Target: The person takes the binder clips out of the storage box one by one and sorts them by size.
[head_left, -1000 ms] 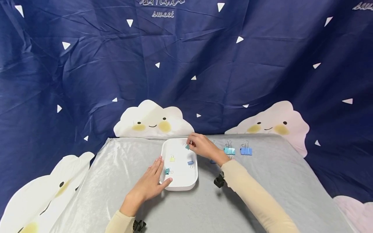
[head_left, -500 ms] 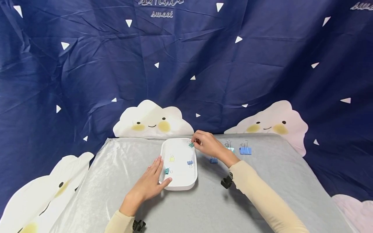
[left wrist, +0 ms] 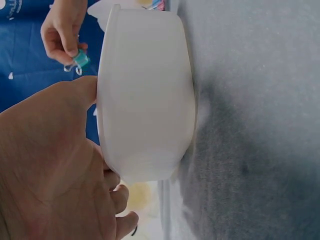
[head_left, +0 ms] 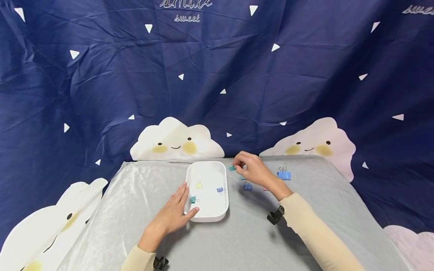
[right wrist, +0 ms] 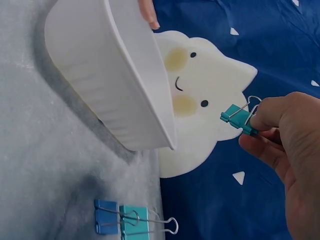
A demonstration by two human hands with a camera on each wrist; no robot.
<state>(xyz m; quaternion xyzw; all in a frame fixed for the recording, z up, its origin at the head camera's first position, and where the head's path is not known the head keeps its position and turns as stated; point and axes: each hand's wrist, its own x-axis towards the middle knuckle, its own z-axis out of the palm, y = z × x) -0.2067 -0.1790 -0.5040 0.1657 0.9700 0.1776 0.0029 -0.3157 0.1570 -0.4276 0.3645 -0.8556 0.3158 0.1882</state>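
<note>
In the head view a white plastic box (head_left: 209, 207) stands on the grey cloth. Inside it lie a yellow binder clip (head_left: 199, 185), a blue one (head_left: 220, 190) and a teal one (head_left: 193, 199). My left hand (head_left: 173, 211) rests along its left side with straight fingers, the thumb reaching over the near left corner. Just past the box's right rim, my right hand (head_left: 252, 170) pinches another teal binder clip (right wrist: 237, 118) between thumb and fingers. The right wrist view shows that clip raised above the cloth, wire handles toward the thumb.
Right of the box are a small blue binder clip (head_left: 248, 186) and a larger blue one (head_left: 284, 175). A teal clip (right wrist: 134, 222) stands beside a blue one in the right wrist view. A bit of pink (head_left: 266, 189) shows under the right wrist. A dark blue curtain (head_left: 217, 75) hangs behind.
My right hand has moved right with the teal binder clip, from over the box's far right corner to beyond its rim. The left hand has stayed on the box.
</note>
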